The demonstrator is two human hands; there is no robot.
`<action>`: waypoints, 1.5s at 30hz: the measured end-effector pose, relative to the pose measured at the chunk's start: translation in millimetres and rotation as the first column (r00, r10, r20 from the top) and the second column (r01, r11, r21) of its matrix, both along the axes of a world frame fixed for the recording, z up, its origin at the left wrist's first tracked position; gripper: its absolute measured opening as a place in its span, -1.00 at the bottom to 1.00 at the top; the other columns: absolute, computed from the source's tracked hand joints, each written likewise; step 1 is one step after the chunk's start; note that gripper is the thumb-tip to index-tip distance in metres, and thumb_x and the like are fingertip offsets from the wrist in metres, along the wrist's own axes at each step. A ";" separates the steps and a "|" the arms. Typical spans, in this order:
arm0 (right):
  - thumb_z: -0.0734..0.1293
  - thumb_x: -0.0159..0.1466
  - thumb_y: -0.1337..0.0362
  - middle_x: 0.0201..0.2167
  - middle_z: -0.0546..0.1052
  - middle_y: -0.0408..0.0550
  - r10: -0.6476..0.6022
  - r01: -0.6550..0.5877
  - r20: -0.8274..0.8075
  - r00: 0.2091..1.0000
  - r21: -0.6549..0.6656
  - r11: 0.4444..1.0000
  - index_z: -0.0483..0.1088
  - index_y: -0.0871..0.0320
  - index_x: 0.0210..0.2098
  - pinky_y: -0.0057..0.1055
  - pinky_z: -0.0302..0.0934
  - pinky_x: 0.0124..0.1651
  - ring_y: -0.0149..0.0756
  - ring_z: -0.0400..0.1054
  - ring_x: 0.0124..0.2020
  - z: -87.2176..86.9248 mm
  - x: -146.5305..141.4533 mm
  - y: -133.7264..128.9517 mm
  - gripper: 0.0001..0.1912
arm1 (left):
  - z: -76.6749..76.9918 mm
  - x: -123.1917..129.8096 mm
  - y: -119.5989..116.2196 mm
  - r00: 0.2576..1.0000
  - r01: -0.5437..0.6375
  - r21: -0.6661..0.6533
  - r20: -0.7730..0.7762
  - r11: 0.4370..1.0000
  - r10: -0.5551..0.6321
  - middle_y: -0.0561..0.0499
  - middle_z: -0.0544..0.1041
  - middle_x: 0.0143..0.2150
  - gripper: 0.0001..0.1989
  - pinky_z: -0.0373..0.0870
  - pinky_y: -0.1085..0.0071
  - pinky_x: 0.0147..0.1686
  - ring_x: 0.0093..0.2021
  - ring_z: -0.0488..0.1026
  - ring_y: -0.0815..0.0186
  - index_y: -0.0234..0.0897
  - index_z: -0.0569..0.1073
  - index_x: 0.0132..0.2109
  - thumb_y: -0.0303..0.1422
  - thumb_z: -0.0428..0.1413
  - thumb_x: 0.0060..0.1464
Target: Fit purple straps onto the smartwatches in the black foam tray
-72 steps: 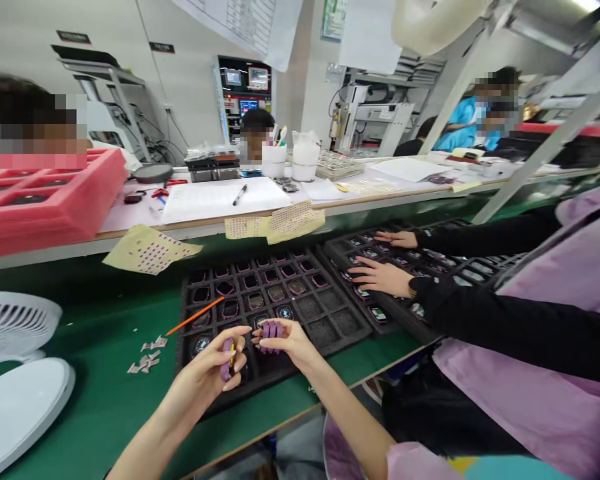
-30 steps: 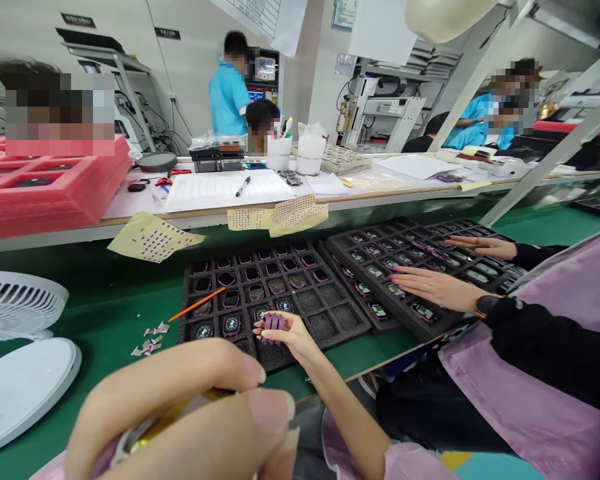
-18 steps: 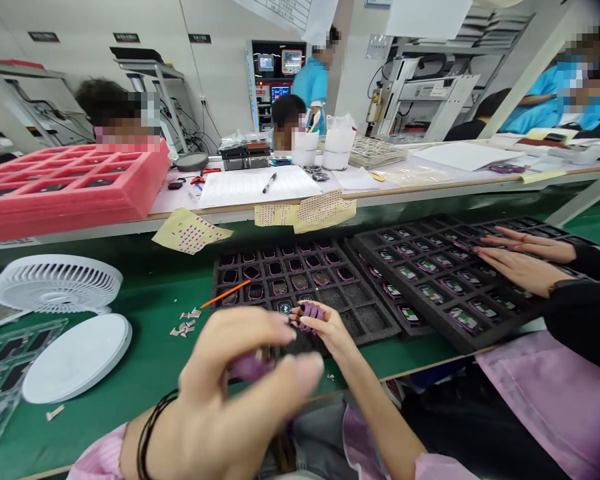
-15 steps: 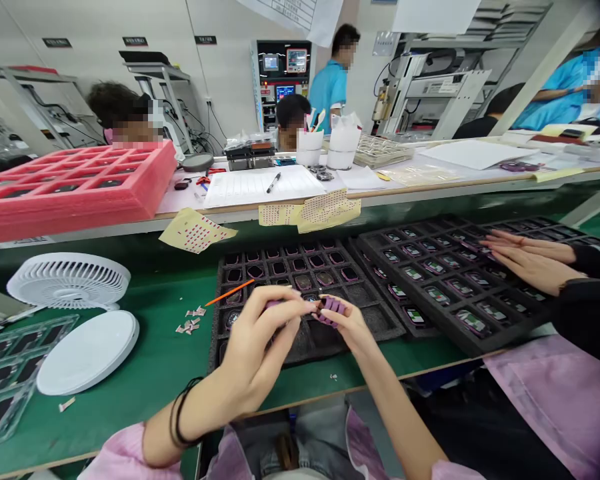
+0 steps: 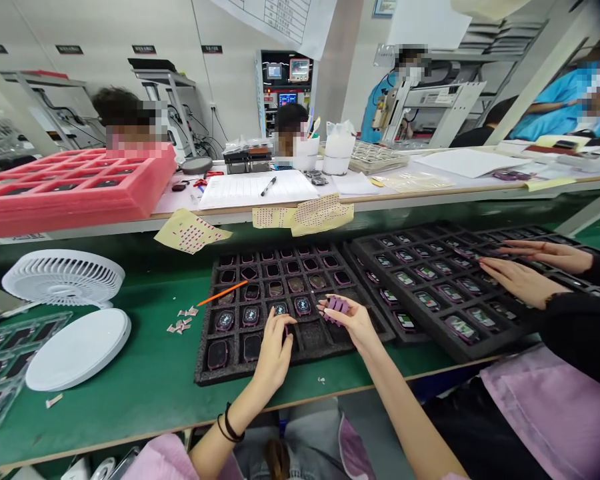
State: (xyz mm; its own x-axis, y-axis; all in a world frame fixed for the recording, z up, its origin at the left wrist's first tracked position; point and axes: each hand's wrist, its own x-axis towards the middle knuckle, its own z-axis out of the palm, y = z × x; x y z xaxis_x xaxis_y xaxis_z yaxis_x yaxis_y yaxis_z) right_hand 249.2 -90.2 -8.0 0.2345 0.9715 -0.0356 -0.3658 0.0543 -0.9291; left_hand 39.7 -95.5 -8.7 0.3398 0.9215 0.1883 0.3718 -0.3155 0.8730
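Meanwhile, ridged purple piece (image 5: pixel 336 308) pinched over the black foam tray (image 5: pixel 215 373)

Right hand (image 5: pixel 350 327), at lower centre, pinches the ridged purple piece between thumb and fingers. Left hand (image 5: pixel 275 357) reaches fingertips-down among smartwatches (image 5: pixel 251 315) in that tray; any grip cannot be told. A co-worker's hands (image 5: pixel 525 270) lie spread on the adjoining tray (image 5: pixel 473 353) at right.

Bunched purple pieces (image 5: pixel 336 308), over black foam tray (image 5: pixel 311 337)

The right hand (image 5: pixel 349 325) hides part of the purple pieces (image 5: pixel 336 307), and the tiny watch screens (image 5: pixel 303 306) are too small to read.
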 end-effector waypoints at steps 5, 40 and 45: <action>0.60 -0.18 0.27 -0.27 0.63 0.05 0.080 -0.080 -0.004 0.997 -0.041 0.996 0.52 0.18 -0.25 -0.02 0.31 0.06 -0.03 0.53 -0.19 1.7 -0.8 1.4 -0.52 | -0.7 1.8 4.5 0.996 0.031 0.046 -0.087 0.998 -0.027 -0.15 0.35 0.14 -0.65 -0.06 -0.08 0.31 0.38 -0.04 0.06 -0.23 0.34 0.00 -0.57 -0.06 0.09; 0.15 0.31 0.11 0.05 0.37 0.28 -0.142 0.115 0.961 0.237 0.118 0.986 0.41 0.23 0.07 0.09 0.04 0.20 0.12 0.18 0.17 -16.5 54.7 34.2 -0.53 | 8.9 22.0 27.3 0.678 0.562 0.318 -0.706 0.764 -0.204 -0.15 0.28 0.29 -0.41 0.12 0.03 0.23 0.30 0.17 0.07 -0.19 0.30 0.23 0.01 -0.01 0.16; -0.01 0.40 0.02 0.35 0.10 0.04 -0.100 -0.108 0.992 -0.082 0.091 0.990 0.14 0.07 0.29 0.08 -0.21 0.34 -0.08 -0.14 0.38 -13.1 37.6 18.1 -0.45 | 7.5 10.7 18.9 0.635 0.602 0.252 -0.726 0.758 -0.264 -0.11 0.09 0.38 -0.48 -0.03 -0.01 0.30 0.38 -0.01 0.13 -0.19 0.08 0.33 -0.13 -0.21 0.32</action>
